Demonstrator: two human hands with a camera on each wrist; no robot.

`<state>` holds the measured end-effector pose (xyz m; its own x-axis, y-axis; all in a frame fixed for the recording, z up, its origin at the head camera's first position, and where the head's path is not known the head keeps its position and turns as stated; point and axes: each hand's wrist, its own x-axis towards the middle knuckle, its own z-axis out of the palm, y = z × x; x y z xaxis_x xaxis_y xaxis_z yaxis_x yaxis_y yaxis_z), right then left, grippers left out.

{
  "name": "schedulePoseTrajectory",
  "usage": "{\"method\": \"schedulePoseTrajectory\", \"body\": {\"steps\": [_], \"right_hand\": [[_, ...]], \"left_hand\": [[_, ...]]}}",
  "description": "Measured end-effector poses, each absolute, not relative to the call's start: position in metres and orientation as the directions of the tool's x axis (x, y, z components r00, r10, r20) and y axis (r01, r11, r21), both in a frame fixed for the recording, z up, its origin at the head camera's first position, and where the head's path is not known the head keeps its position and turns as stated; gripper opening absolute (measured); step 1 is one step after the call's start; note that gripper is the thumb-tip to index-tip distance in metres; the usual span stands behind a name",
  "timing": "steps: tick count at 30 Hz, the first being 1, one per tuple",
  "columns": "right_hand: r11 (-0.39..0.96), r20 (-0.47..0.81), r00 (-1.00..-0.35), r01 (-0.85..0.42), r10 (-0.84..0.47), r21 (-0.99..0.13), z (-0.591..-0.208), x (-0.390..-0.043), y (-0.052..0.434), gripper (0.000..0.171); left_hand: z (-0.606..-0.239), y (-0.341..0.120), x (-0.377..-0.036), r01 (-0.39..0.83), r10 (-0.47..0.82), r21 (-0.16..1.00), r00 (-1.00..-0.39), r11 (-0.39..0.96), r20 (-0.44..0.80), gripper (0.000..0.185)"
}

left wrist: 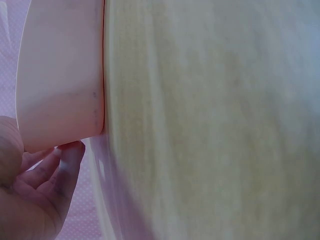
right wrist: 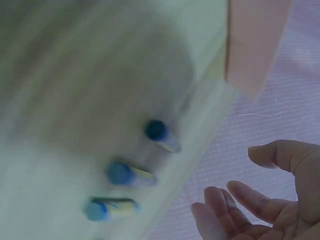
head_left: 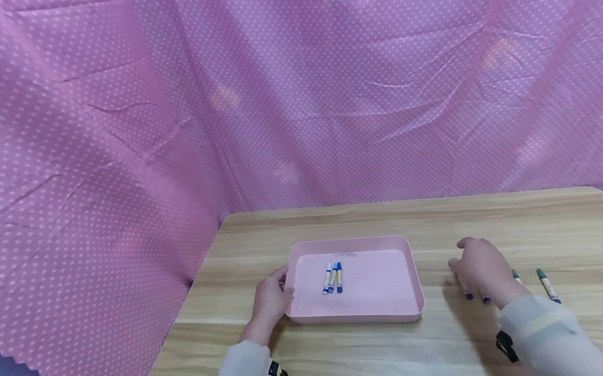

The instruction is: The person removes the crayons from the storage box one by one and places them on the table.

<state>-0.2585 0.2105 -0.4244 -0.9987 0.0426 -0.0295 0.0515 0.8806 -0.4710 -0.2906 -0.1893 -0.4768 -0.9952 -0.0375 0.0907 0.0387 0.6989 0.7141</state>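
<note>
A shallow pink tray sits on the table. My left hand grips its left side, thumb at the rim; in the left wrist view the fingers curl against the tray's outer wall. Three crayons lie side by side inside, among them a blue crayon. To the right of the tray, my right hand hovers over more crayons, partly covering them. Seen from the right wrist, that hand has thumb and fingers spread apart with nothing between them, beside a dark-ended crayon.
A green crayon lies on the wooden table right of my right hand, near another green-tipped one. Pink dotted cloth hangs behind the table and along its left side.
</note>
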Motion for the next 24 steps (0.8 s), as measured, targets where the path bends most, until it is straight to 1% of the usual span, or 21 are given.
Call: {"method": "schedulePoseTrajectory", "body": {"steps": [6, 12, 17, 24], "right_hand": [[0.893, -0.012, -1.000, 0.030, 0.028, -0.449, -0.402, -0.261, 0.200, 0.055], [0.904, 0.015, -1.000, -0.013, -0.007, -0.427, -0.390, -0.267, 0.183, 0.056], [0.903, 0.015, -1.000, -0.026, -0.022, -0.429, -0.387, -0.272, 0.167, 0.056], [0.905, 0.049, -0.998, -0.065, -0.049, -0.420, -0.395, -0.277, 0.142, 0.055]], "left_hand": [[-0.476, -0.190, -0.290, 0.035, -0.042, 0.721, -0.995, 0.692, 0.089, 0.048], [-0.476, -0.189, -0.289, 0.028, -0.046, 0.737, -0.996, 0.676, 0.080, 0.048], [-0.475, -0.189, -0.289, 0.007, -0.057, 0.746, -0.997, 0.666, 0.060, 0.049], [-0.472, -0.189, -0.289, -0.004, -0.060, 0.743, -0.997, 0.670, 0.049, 0.050]]}}
